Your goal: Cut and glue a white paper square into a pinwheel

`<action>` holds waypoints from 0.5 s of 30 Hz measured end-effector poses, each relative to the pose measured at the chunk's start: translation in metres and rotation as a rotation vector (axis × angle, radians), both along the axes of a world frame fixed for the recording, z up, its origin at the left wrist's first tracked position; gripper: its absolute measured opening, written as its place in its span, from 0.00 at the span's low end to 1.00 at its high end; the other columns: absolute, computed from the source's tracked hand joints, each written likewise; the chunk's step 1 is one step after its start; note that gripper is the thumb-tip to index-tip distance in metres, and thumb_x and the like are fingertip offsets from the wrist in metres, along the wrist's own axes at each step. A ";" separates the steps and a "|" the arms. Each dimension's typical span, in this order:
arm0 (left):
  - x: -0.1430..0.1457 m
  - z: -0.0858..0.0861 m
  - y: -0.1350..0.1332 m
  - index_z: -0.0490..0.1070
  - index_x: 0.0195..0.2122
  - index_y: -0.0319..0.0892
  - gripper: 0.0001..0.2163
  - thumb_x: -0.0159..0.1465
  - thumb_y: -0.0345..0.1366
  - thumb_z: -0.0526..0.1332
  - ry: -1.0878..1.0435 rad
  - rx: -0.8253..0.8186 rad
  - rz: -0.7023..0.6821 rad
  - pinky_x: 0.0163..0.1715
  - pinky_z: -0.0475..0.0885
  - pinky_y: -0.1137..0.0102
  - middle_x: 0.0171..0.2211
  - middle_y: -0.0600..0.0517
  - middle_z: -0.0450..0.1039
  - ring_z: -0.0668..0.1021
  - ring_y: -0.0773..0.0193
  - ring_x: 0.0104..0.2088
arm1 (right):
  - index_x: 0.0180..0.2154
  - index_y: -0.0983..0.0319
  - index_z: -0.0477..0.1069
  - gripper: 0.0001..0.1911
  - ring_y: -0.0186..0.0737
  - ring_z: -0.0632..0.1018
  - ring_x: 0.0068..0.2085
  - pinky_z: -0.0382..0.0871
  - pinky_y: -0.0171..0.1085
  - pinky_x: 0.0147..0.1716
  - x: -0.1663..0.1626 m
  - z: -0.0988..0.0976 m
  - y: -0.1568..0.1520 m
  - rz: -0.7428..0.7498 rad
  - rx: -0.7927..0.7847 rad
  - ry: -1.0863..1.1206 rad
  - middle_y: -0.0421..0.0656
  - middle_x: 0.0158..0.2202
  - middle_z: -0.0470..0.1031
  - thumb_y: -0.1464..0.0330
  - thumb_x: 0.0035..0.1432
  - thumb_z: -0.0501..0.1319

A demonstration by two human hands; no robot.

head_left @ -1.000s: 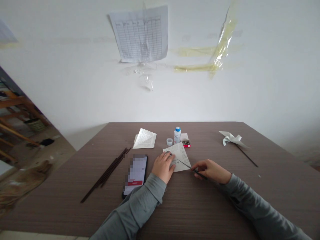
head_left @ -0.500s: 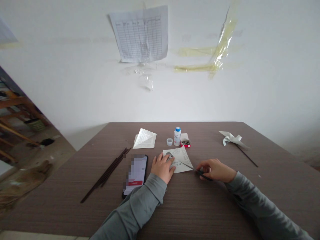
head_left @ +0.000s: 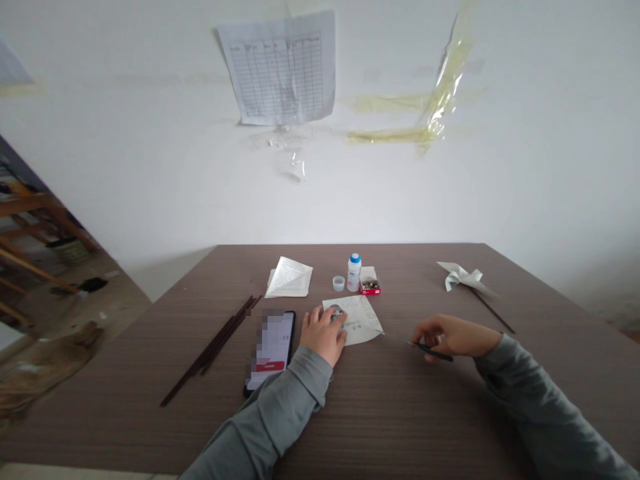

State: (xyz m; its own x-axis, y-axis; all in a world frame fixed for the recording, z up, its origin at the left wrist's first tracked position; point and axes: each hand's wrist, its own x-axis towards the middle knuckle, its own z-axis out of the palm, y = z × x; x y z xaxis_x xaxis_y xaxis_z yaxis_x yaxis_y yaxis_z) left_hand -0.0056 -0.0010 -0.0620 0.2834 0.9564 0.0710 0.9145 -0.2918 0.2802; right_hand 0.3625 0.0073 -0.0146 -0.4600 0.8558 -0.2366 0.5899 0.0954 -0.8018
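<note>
My left hand (head_left: 323, 335) lies flat with its fingers spread on a square sheet of printed paper (head_left: 363, 325), pressing its left side to the table. The right corner of this paper has a diagonal slit. To the right, apart from the paper, my right hand (head_left: 447, 335) is closed around a slim black-handled knife (head_left: 436, 351). Its thin blade tip points left toward the sheet. Behind the paper stand a white bottle with a blue cap (head_left: 355, 273), a small clear cup (head_left: 339, 284) and an open red box of metal pins (head_left: 370, 288).
A phone (head_left: 270, 350) lies left of my left hand, with several dark sticks (head_left: 215, 350) beyond it. Folded printed papers (head_left: 289, 277) rest at the back. A paper pinwheel on a stick (head_left: 465, 278) lies at the far right. A wall (head_left: 400, 200) rises behind the table (head_left: 370, 413).
My right hand has drawn the knife rightward, off the paper. The left hand stays on the sheet, which has shifted slightly left.
</note>
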 end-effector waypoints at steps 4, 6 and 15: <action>0.001 0.002 0.000 0.86 0.82 0.53 0.27 0.85 0.36 0.67 0.004 -0.019 0.001 0.89 0.69 0.29 0.83 0.40 0.82 0.75 0.29 0.85 | 0.39 0.56 0.98 0.18 0.48 0.82 0.28 0.78 0.44 0.32 0.008 0.007 0.000 -0.036 0.009 0.104 0.42 0.26 0.85 0.57 0.45 0.89; 0.002 0.005 -0.001 0.87 0.82 0.54 0.26 0.85 0.36 0.67 0.004 -0.019 0.004 0.88 0.70 0.28 0.82 0.40 0.83 0.76 0.29 0.84 | 0.41 0.56 0.99 0.22 0.48 0.82 0.28 0.79 0.45 0.32 0.009 0.008 0.002 -0.085 0.016 0.132 0.41 0.26 0.85 0.54 0.44 0.90; 0.018 0.030 -0.014 0.92 0.74 0.60 0.26 0.80 0.29 0.72 -0.030 -0.065 0.012 0.88 0.65 0.15 0.78 0.42 0.87 0.79 0.29 0.80 | 0.50 0.57 0.98 0.25 0.54 0.90 0.38 0.87 0.50 0.46 -0.018 -0.014 0.013 -0.261 0.188 0.099 0.45 0.35 0.93 0.55 0.51 0.82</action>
